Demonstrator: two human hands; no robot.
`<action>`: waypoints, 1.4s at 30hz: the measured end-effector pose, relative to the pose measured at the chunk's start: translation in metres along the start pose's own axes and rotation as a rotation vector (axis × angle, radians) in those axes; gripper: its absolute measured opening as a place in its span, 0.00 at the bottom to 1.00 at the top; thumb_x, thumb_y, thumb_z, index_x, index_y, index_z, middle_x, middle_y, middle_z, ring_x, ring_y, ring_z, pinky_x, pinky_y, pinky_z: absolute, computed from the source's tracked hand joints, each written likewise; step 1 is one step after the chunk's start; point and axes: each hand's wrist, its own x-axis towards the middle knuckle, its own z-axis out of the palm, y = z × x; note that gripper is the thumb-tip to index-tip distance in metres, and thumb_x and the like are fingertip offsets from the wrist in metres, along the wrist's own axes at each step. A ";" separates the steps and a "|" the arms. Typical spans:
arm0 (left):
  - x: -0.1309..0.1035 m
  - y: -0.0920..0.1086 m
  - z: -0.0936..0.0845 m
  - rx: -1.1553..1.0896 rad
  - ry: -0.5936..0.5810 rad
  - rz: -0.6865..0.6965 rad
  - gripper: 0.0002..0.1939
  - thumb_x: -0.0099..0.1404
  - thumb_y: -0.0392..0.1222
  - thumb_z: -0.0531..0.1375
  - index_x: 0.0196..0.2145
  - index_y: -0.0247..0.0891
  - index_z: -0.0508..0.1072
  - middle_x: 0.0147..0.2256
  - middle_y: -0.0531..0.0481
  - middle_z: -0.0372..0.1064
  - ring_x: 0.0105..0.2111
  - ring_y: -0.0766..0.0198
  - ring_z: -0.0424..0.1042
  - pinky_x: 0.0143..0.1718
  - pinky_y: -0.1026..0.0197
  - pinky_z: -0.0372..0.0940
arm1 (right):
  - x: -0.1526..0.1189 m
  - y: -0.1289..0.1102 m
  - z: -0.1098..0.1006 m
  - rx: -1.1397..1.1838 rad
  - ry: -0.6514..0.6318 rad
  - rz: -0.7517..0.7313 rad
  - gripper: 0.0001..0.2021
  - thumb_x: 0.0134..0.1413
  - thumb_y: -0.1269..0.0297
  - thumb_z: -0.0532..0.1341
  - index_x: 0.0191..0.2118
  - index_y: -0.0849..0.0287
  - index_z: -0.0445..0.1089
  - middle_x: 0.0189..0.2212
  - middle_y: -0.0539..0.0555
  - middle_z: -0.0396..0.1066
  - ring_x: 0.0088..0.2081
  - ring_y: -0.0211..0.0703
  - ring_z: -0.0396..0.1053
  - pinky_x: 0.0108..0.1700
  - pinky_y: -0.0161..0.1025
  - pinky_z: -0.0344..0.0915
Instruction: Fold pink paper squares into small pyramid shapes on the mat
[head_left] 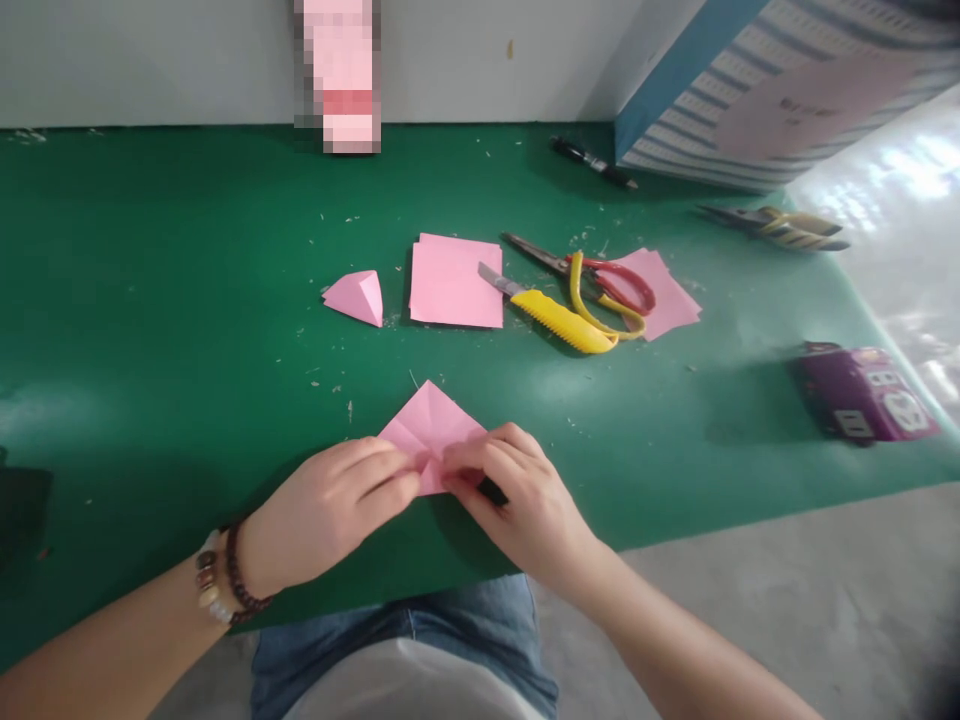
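A creased square of pink paper (430, 418) lies on the green table with one corner pointing away from me; its near edge is folded. My left hand (341, 505) grips the paper's near left side, fingers pressed together. From the right, my right hand (517, 495) pinches the near edge close to the middle, thumb below and fingers above. The fingers hide both side corners. Beyond the hands sit a folded pink paper piece (358, 297) and a stack of pink paper squares (454, 285).
A yellow utility knife (566, 320) rests partly on the stack, against red-and-yellow-handled scissors (615, 285). More pink paper (664, 295) lies under them. Further right are a pen (592, 163), pliers (780, 225), a purple box (866, 393) and a striped box (765, 100). Small scraps dot the table (187, 220).
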 end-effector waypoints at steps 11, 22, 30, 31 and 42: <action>-0.002 0.002 0.005 0.001 -0.107 -0.013 0.16 0.72 0.33 0.49 0.53 0.35 0.70 0.45 0.43 0.71 0.46 0.56 0.68 0.47 0.53 0.67 | -0.004 -0.007 0.004 0.009 0.094 0.053 0.04 0.59 0.69 0.62 0.38 0.53 0.73 0.32 0.50 0.78 0.36 0.42 0.71 0.40 0.43 0.70; -0.001 0.002 0.004 -0.035 -0.125 -0.022 0.17 0.72 0.32 0.47 0.53 0.33 0.70 0.44 0.43 0.70 0.47 0.55 0.66 0.46 0.53 0.66 | -0.001 -0.005 0.008 -0.037 0.092 0.060 0.05 0.58 0.71 0.63 0.35 0.54 0.75 0.32 0.50 0.78 0.36 0.43 0.70 0.40 0.44 0.69; 0.000 0.001 0.004 -0.037 -0.132 -0.012 0.18 0.72 0.32 0.47 0.54 0.32 0.69 0.47 0.43 0.70 0.47 0.55 0.66 0.45 0.53 0.64 | -0.001 -0.004 0.006 -0.044 0.074 0.058 0.06 0.58 0.71 0.62 0.36 0.55 0.76 0.33 0.52 0.78 0.36 0.44 0.70 0.40 0.45 0.70; 0.000 0.001 0.004 -0.036 -0.139 -0.001 0.18 0.72 0.31 0.46 0.55 0.32 0.68 0.49 0.43 0.70 0.47 0.55 0.66 0.45 0.54 0.64 | -0.002 -0.004 0.006 -0.045 0.071 0.059 0.06 0.58 0.71 0.61 0.36 0.55 0.76 0.33 0.52 0.78 0.36 0.44 0.70 0.40 0.45 0.70; 0.000 -0.002 0.002 -0.041 -0.213 0.050 0.21 0.71 0.29 0.47 0.59 0.31 0.65 0.58 0.46 0.67 0.51 0.55 0.64 0.47 0.52 0.64 | -0.001 -0.006 0.006 -0.042 0.038 0.093 0.05 0.58 0.74 0.60 0.36 0.57 0.72 0.27 0.50 0.74 0.35 0.43 0.66 0.39 0.42 0.67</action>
